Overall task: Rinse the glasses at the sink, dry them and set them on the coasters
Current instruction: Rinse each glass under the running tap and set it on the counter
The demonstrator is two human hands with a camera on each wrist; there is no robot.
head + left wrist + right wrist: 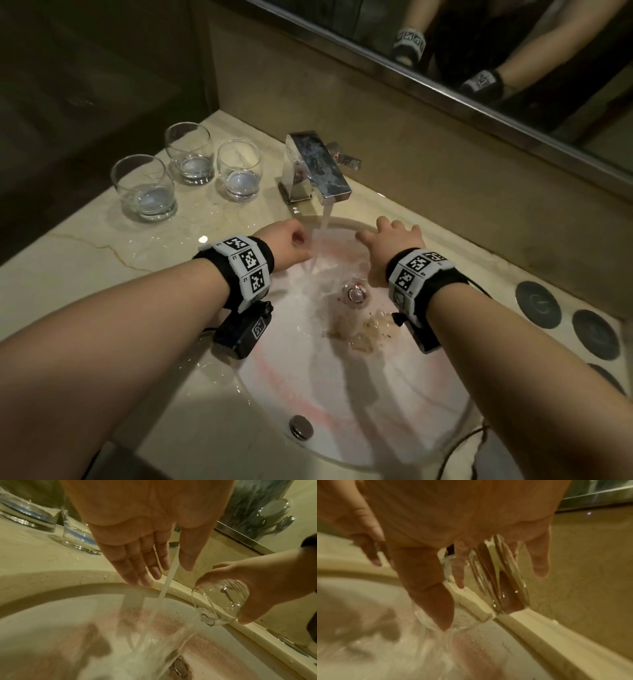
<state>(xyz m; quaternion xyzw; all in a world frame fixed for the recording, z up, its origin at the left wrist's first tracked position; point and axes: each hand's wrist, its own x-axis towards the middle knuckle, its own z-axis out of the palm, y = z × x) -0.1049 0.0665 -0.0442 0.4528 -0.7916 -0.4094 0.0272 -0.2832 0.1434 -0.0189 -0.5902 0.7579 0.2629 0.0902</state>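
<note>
Clear glass tumbler (221,601) in the right hand (260,588), tipped on its side, mouth toward the tap stream (164,588), water spilling out of it into the sink (394,394). Grip: thumb and fingers curled around the tumbler's body, seen in the left-wrist and right-wrist views; from the head view the hand covers the glass.

Left hand (147,534) holds nothing, fingers straight and loosely together, fingertips (154,573) just beside the stream on the side away from the tumbler.

Chrome faucet (315,168) running. Relative to the faucet: three more glasses stand upright on the marble counter (85,246) to its left, nearest (239,170), one behind (188,153), one furthest out (144,186), each with a little water in the bottom. Dark round coasters (537,305) lie in a row on the counter well to the faucet's right, past the sink. Drain plug (356,294) sits below the stream, brown residue beside it.

Writing: only black-and-white square code markers on both wristbands (248,263); no readable text or brand.
</note>
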